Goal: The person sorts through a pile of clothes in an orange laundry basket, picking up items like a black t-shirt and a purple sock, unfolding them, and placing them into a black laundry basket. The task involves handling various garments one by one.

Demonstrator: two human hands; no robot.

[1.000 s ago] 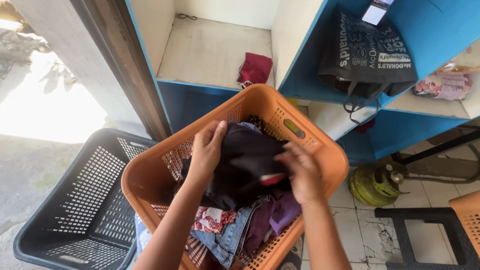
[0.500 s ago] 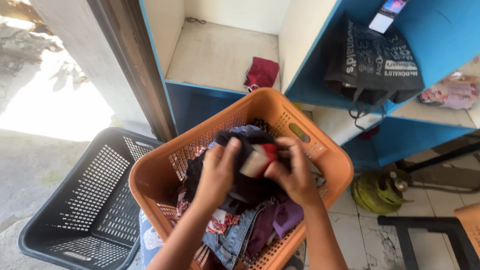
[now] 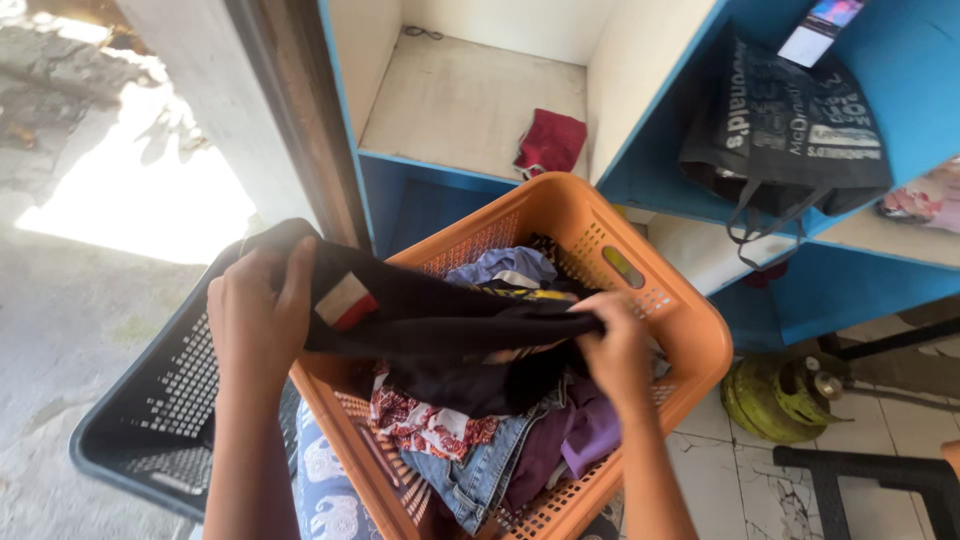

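Black garment [image 3: 450,325], soft, stretched taut

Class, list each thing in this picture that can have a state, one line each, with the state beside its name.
Black garment: stretched between both hands over the orange basket.
Left hand: gripping one end.
Right hand: gripping the other end.
Orange basket: full of clothes.
Dark basket: looks empty.
Red cloth: crumpled on shelf.
Black bag: slumped on shelf.

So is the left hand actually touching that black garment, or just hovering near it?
Touching. The head view shows the left hand with its fingers curled over one end of the black garment, gripping it, while the right hand pinches the other end above the orange basket.
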